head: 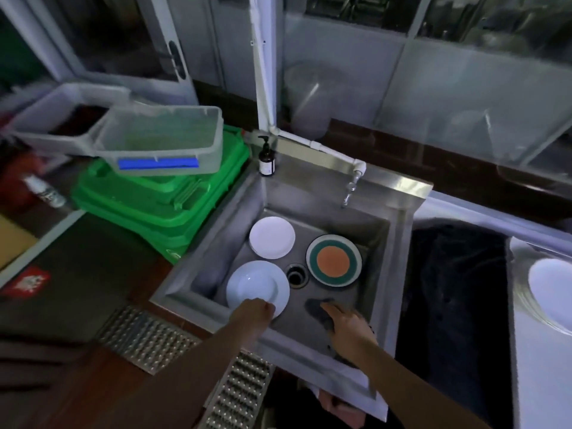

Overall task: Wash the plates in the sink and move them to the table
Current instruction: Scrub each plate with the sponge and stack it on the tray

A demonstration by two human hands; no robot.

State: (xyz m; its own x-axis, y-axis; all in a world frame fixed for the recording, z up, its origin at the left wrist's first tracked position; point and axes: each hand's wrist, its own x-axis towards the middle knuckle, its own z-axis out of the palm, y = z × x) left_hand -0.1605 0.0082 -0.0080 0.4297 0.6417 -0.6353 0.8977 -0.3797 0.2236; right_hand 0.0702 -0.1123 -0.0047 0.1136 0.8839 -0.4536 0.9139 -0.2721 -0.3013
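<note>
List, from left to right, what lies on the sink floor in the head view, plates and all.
Deep white plate held by the left hand, then drain, then dark cloth under the right hand, then the orange and green plate.

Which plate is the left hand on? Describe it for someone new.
Look in the steel sink. Left of the drain, nearest the front rim, sits a pale deep plate, gripped by the left hand. Its neighbours: a flat white plate, a green-and-orange plate.

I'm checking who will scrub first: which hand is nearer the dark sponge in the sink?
Right. The right hand lies on the dark sponge; the left hand is off to its left, at the rim of the white plate.
</note>
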